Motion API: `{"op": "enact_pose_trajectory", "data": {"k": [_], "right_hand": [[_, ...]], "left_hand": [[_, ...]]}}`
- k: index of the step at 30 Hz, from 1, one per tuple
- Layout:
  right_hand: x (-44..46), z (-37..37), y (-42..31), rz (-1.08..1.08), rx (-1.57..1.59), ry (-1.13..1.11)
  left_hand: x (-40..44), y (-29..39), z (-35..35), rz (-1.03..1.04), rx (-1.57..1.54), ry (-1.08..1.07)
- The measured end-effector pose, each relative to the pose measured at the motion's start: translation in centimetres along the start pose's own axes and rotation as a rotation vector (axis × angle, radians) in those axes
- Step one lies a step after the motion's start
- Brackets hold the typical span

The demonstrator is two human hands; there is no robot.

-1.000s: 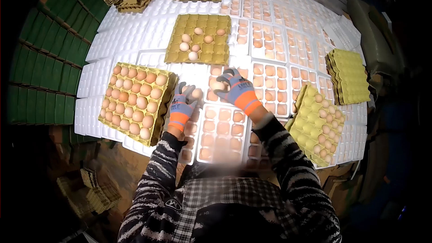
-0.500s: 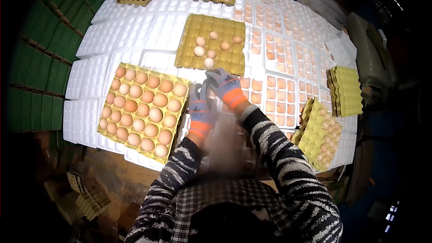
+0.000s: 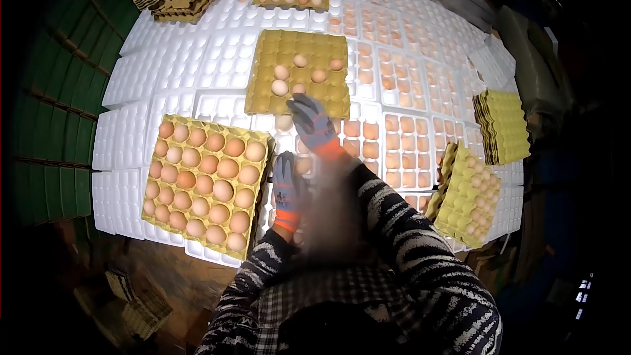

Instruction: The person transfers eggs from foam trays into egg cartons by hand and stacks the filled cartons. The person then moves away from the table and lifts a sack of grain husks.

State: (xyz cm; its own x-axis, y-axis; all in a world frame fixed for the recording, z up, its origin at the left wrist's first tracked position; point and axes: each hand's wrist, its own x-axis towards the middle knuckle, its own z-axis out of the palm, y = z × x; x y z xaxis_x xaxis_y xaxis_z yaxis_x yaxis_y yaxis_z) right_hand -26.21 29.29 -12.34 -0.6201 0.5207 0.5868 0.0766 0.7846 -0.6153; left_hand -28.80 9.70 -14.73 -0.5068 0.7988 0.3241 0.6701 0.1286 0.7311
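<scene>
- We see the right hand over the near edge of the middle pulp tray, its fingers close together and bent at the tips.
- The nearest egg sits in that tray, toward the near edge, partly covered by the right fingertips; we cannot tell whether they grip it.
- From the right hand, clearly the nearer of the two, that egg lies ahead and slightly left. We cannot make out its long axis, and the tray looks too nearly square to show one.
- The left hand is beside the right edge of the full pulp tray, toward the near edge of the surface of white trays. Its fingers are straight and narrowly set; we cannot tell whether the palm holds anything.
- Between the left fingertips and the middle pulp tray, we see a pale egg.
</scene>
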Motion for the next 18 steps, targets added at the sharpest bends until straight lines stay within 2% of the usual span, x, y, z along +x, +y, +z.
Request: {"op": "enact_pose_trajectory", "data": {"k": [2,4,5,6,8,9,12,16,18], "right_hand": [[0.3,-3.0,1.2,0.219,-0.144,0.372],[0.5,-4.2,3.4,0.636,0.001,0.547],[-1.4,-2.4,10.6,0.792,0.298,0.444],[-1.3,-3.2,11.0,0.963,0.242,0.232],[0.3,-4.7,9.6,0.872,-0.053,0.085],[0.6,-4.9,9.9,0.854,-0.017,0.115],[1.6,-5.8,10.7,0.934,0.508,0.031],[2.7,-6.6,9.8,0.920,0.891,0.216],[3.1,-8.8,8.2,0.856,0.984,0.174]], "left_hand": [[0.3,0.1,0.3,0.025,0.075,-0.054],[1.5,1.0,0.5,0.066,0.207,-0.143],[2.1,0.9,1.0,0.067,0.293,-0.228],[2.2,1.1,1.2,0.058,0.346,-0.216],[1.9,1.7,1.7,0.040,0.446,-0.193],[1.7,1.0,2.0,0.040,0.374,-0.167],[2.1,-0.1,1.6,0.126,0.205,-0.168],[6.2,-0.4,1.9,0.273,0.103,-0.181],[8.3,-1.6,2.3,0.300,0.132,-0.142]]}}
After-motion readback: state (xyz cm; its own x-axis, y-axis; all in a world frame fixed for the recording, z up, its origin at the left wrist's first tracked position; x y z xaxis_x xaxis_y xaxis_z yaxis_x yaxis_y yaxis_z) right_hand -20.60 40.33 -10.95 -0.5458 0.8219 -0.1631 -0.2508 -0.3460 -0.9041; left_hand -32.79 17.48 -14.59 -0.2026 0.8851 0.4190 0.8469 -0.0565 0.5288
